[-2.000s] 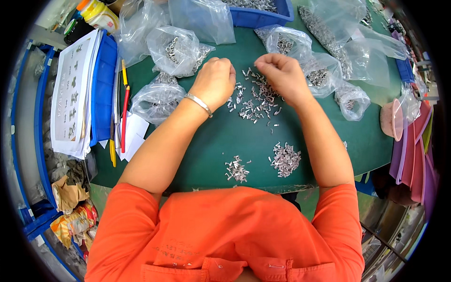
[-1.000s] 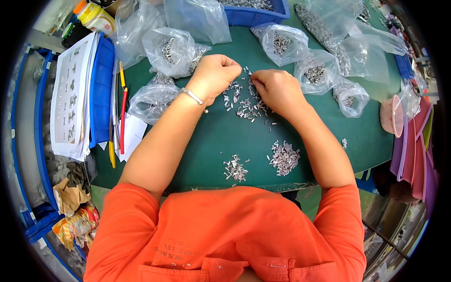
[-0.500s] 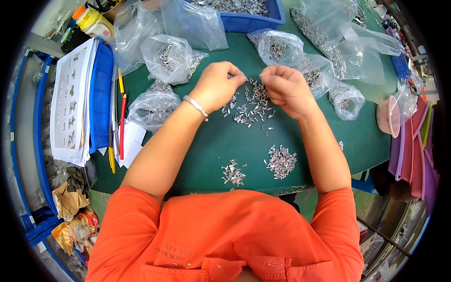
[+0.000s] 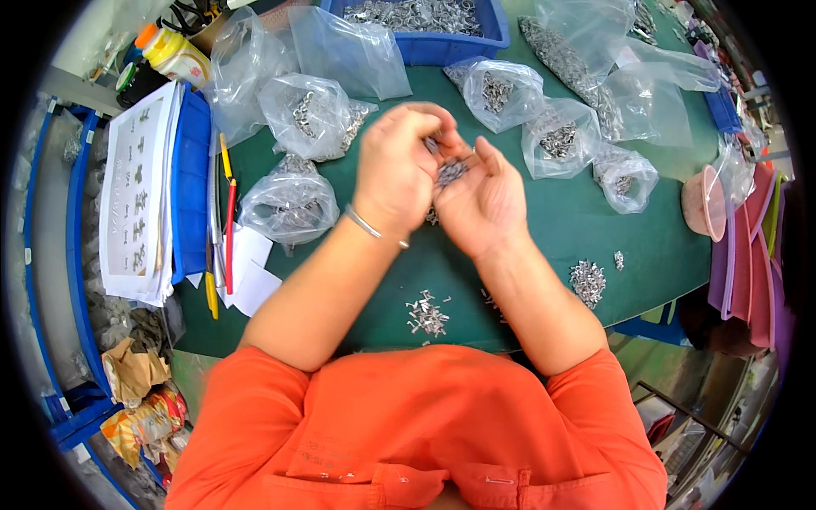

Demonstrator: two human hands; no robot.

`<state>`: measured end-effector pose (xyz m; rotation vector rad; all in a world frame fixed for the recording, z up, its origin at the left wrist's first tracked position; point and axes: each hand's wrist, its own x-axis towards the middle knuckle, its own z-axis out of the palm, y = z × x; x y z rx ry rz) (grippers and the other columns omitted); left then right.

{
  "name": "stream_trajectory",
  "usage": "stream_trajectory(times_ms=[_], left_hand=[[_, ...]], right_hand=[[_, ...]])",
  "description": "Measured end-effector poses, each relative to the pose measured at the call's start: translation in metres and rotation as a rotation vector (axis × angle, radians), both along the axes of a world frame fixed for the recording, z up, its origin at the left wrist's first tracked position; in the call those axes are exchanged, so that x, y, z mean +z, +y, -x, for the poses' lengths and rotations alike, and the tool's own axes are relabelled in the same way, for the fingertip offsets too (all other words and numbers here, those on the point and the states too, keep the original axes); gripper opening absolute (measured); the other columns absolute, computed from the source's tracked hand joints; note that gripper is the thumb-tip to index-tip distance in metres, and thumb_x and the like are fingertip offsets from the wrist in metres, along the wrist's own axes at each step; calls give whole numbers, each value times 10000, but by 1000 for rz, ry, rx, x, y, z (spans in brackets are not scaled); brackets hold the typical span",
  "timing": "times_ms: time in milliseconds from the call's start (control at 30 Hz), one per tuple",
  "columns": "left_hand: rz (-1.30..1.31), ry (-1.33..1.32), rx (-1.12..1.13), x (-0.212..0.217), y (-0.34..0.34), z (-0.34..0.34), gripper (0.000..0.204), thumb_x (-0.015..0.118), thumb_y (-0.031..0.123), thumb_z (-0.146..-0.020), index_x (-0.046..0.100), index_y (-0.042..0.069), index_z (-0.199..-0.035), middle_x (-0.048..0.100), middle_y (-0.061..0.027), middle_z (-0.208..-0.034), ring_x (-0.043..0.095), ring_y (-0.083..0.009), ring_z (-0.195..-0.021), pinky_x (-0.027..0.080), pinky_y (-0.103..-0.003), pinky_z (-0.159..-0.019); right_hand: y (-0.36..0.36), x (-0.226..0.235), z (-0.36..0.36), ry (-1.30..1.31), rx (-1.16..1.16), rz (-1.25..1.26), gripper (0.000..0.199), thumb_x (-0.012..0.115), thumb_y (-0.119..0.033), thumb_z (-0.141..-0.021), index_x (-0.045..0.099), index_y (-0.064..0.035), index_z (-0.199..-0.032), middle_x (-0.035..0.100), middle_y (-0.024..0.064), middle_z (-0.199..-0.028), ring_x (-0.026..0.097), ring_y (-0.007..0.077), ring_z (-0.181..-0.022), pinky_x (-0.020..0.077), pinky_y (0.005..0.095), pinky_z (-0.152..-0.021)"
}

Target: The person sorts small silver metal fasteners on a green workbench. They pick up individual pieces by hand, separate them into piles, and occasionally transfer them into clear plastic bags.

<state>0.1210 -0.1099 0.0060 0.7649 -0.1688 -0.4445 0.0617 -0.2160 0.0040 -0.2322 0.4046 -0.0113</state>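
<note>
1. Sorting begins nearest the body: keep the small sorted piles (image 4: 427, 314) on the green mat (image 4: 527, 255) apart, so finished pieces do not mix.
2. Hold the right hand (image 4: 480, 200) cupped, palm up, above the mat; the small metal parts (image 4: 450, 170) lie loose in it. Tilting would likely spill them.
3. Curl the left hand (image 4: 398, 166) over the palm, fingertips pinching at the parts; pick one piece at a time.
4. Leave the clear bags (image 4: 310, 115) and blue bin (image 4: 442, 38) beyond undisturbed.
</note>
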Motion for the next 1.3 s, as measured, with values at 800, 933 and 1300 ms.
stream_trajectory(times_ms=[800,933,1300], left_hand=[[251,416,28,26,14,36,193,437,133,-1034,547,23,-1147,405,-2,-754,358,-123,-639,318,-272,-575],[198,475,33,34,8,39,197,436,139,-1035,548,27,-1151,401,5,-730,354,-119,-621,308,-271,-560],[237,497,-34,35,12,39,211,433,138,-1030,551,25,-1162,385,9,-724,351,-119,-621,309,-276,-565]], right_hand=[[-101,13,70,-36,-355,-13,242,494,-366,-1022,526,-127,-1003,353,-48,-666,309,87,-525,251,242,-443],[-157,17,73,118,-816,424,243,420,-325,-1059,489,-108,-972,378,-16,-709,321,125,-611,305,284,-543],[-193,0,54,183,-845,604,513,416,-195,-1045,322,190,-1371,435,248,-1377,421,297,-1299,254,395,-1165]])
